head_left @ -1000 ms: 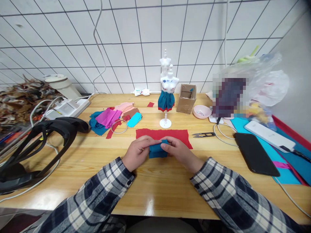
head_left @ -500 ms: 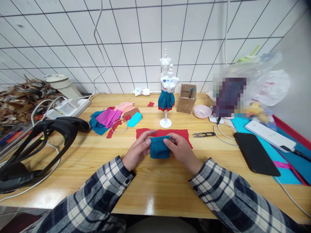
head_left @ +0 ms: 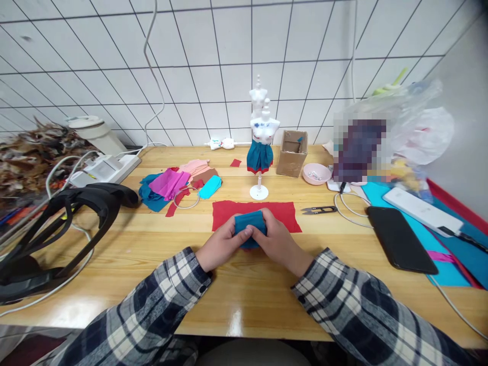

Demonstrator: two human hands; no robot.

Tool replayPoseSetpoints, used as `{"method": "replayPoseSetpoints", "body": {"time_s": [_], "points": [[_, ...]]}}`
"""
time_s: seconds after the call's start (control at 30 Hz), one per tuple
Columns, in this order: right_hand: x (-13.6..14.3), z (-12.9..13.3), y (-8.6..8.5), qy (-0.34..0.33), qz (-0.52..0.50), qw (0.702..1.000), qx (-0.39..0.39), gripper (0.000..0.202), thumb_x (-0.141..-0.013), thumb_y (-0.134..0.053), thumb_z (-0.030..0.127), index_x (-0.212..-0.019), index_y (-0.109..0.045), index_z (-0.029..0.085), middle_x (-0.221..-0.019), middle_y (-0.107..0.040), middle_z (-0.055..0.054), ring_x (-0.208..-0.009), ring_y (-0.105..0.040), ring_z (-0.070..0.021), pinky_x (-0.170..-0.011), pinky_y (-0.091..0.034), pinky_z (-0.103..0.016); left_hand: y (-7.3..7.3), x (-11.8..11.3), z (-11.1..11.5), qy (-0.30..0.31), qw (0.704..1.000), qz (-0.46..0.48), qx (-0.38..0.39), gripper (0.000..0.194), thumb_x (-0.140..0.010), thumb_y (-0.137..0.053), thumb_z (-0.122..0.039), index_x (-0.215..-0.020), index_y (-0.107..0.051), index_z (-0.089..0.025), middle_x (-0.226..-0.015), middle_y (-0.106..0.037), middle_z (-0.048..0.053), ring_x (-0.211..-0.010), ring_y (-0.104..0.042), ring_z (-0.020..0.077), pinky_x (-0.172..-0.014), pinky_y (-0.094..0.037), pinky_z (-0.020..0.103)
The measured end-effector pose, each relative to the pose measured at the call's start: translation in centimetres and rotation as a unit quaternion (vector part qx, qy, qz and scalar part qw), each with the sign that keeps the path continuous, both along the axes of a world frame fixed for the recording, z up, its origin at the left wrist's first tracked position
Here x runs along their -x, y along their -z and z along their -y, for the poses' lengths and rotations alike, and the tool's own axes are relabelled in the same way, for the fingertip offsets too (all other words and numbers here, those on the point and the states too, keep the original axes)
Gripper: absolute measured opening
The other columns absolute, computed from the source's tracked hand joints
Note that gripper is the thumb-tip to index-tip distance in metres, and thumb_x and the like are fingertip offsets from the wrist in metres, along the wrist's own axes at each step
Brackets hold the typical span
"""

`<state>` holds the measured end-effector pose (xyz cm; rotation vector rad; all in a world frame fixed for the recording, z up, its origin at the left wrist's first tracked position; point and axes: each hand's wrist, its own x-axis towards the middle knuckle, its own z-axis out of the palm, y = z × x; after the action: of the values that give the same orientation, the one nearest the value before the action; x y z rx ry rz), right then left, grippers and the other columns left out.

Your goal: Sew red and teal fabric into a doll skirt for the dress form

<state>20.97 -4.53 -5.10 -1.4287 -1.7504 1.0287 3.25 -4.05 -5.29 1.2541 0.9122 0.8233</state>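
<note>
A teal piece of fabric (head_left: 249, 221), folded small, is held between both hands above the front of the table. My left hand (head_left: 224, 241) grips its left side, thumb pressed on the front. From the right, my right hand (head_left: 278, 239) pinches it the same way, the two thumbs meeting near its middle. Fingers behind the cloth are hidden. Just beyond lies a flat red fabric strip (head_left: 224, 212), partly covered by the hands. Behind that stands a small white mannequin (head_left: 265, 129) wearing a teal skirt (head_left: 260, 155) with a red hem.
Thread snips (head_left: 319, 210) and a black phone (head_left: 400, 239) lie on the right. A pink bowl (head_left: 316, 174) and cardboard box (head_left: 292, 155) stand behind. Fabric scraps (head_left: 170, 184) and an embroidery hoop (head_left: 186, 198) are left of centre; a black headset (head_left: 102, 213) sits far left.
Both hands have closed in on the teal fabric, with the thumbs brought together over its middle. Earlier they held it more by its sides. The other things stay in place.
</note>
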Motion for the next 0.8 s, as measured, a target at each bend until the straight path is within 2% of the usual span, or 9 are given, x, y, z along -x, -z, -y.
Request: {"method": "replayPoseSetpoints", "body": {"time_s": [0.1,0.2,0.27,0.4,0.5,0.63,0.8], "points": [[-0.1,0.0,-0.2,-0.027,-0.074,0.996,0.046,0.023,-0.086,-0.058,0.039,-0.096,-0.045,0.023,-0.078,-0.056,0.001,-0.068,-0.054,-0.0160,-0.059,-0.042,-0.029,-0.3,0.0,0.0,0.003,1.000,-0.010,-0.010,0.036,-0.085,-0.068,-0.042,-0.108,-0.055,-0.017,-0.098,-0.065,0.005,-0.090,-0.060,0.0184,-0.079,-0.050,0.031],[-0.2,-0.1,-0.3,-0.075,-0.188,0.972,0.120,0.027,-0.089,-0.050,0.042,-0.108,-0.042,0.024,-0.087,-0.059,0.000,-0.062,-0.055,-0.0143,-0.055,-0.047,-0.029,-0.4,0.1,-0.1,-0.005,1.000,0.008,0.009,0.037,-0.085,-0.066,-0.044,-0.107,-0.052,-0.018,-0.093,-0.062,0.003,-0.080,-0.060,0.0166,-0.066,-0.051,0.028],[-0.2,0.0,-0.3,-0.079,-0.166,0.977,0.110,0.027,-0.091,-0.048,0.042,-0.111,-0.044,0.023,-0.093,-0.061,-0.003,-0.070,-0.059,-0.0166,-0.061,-0.050,-0.032,-0.3,0.0,0.0,-0.022,1.000,0.017,0.014,0.036,-0.087,-0.064,-0.045,-0.107,-0.051,-0.019,-0.091,-0.060,0.002,-0.078,-0.058,0.0155,-0.064,-0.051,0.026],[0.0,0.5,0.1,-0.060,-0.045,0.997,0.027,0.033,-0.093,-0.049,0.040,-0.119,-0.045,0.019,-0.100,-0.063,-0.009,-0.089,-0.061,-0.0227,-0.080,-0.049,-0.041,-0.4,-0.4,0.4,-0.042,0.999,0.015,0.025,0.040,-0.087,-0.063,-0.047,-0.113,-0.046,-0.022,-0.093,-0.056,0.000,-0.080,-0.057,0.0151,-0.063,-0.052,0.026],[0.0,0.4,0.1,-0.049,-0.101,0.993,0.046,0.044,-0.091,-0.054,0.040,-0.128,-0.040,0.022,-0.103,-0.063,-0.007,-0.083,-0.062,-0.0192,-0.074,-0.052,-0.036,-0.5,-0.5,0.3,-0.055,0.997,0.029,0.039,0.042,-0.085,-0.065,-0.045,-0.113,-0.042,-0.023,-0.095,-0.056,0.000,-0.077,-0.057,0.0150,-0.057,-0.051,0.025],[0.0,-0.2,0.3,-0.063,-0.208,0.963,0.160,0.025,-0.087,-0.056,0.039,-0.104,-0.051,0.022,-0.086,-0.061,-0.002,-0.058,-0.056,-0.0122,-0.049,-0.049,-0.027,-0.5,-0.3,0.0,-0.058,0.997,0.044,0.039,0.042,-0.083,-0.068,-0.043,-0.111,-0.042,-0.023,-0.094,-0.056,0.000,-0.074,-0.058,0.0140,-0.055,-0.050,0.024],[0.1,-0.6,0.6,-0.049,-0.245,0.958,0.144,0.015,-0.082,-0.059,0.031,-0.087,-0.049,0.022,-0.074,-0.059,0.002,-0.051,-0.055,-0.0104,-0.044,-0.046,-0.024,-0.2,0.0,-0.1,-0.024,1.000,0.013,0.014,0.040,-0.084,-0.067,-0.045,-0.110,-0.047,-0.020,-0.088,-0.059,0.000,-0.073,-0.060,0.0145,-0.061,-0.053,0.027]]}}
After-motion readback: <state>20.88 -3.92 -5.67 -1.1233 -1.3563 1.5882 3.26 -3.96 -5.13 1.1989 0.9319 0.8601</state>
